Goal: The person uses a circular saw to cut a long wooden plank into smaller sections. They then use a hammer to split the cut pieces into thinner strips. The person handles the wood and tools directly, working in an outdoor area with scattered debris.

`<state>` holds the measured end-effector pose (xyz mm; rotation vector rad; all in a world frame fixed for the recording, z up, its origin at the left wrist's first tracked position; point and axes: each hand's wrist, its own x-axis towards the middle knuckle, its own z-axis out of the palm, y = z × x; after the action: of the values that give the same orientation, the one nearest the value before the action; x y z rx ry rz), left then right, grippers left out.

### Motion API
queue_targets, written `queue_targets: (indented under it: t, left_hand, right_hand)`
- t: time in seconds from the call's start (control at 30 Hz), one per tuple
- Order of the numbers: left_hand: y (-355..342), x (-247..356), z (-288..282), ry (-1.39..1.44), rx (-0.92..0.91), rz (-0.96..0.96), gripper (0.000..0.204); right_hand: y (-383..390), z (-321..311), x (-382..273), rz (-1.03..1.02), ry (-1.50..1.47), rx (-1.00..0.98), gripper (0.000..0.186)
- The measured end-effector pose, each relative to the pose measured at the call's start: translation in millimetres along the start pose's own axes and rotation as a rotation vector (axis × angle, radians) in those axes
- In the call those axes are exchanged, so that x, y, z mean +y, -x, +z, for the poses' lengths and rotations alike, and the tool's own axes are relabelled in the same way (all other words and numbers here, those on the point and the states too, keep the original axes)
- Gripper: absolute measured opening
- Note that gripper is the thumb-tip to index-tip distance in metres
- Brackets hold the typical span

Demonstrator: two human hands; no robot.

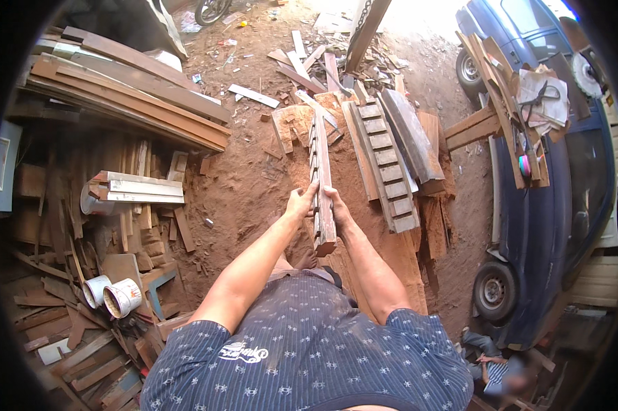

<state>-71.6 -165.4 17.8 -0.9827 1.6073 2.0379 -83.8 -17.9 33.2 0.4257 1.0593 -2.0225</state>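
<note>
A long, weathered wooden beam (325,161) with notches cut along its left side is in my two hands, pointing away from me. My left hand (301,203) grips its notched side, and my right hand (338,205) is wrapped round the opposite side at about the same height. The beam's near end hangs over my feet, while its far end reaches the sawdust-covered wood ahead; whether it rests there I cannot tell. Just right of it lies a second notched beam (386,168), its row of notches facing up, beside a thick dark timber (410,137).
Stacked planks (131,103) and offcuts fill the left side, with two white buckets (122,297) below. Scrap wood (302,65) litters the ground ahead. A blue vehicle (528,274) stands at right, behind a plank rack (504,116). Another person (497,370) is at the lower right.
</note>
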Motion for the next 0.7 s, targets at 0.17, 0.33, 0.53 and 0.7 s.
queue_targets:
  t: [0.17, 0.33, 0.53, 0.7]
  left_hand:
    - [-15.0, 3.5, -5.7, -0.181, -0.024, 0.058, 0.057]
    - [-11.7, -30.9, -17.4, -0.294, 0.000, 0.287, 0.041]
    - [-9.0, -13.3, -4.7, -0.233, 0.003, 0.133, 0.048]
    - [-25.7, -3.1, 3.2, -0.543, -0.042, 0.108, 0.059]
  right_hand:
    - [8.0, 7.4, 1.2, -0.077, 0.062, 0.045, 0.070]
    - [25.2, 5.6, -27.2, -0.140, -0.326, -0.176, 0.079]
    - [43.1, 10.0, -27.2, -0.120, -0.376, -0.160, 0.079]
    - [30.9, -2.0, -5.2, -0.041, -0.143, -0.034, 0.083]
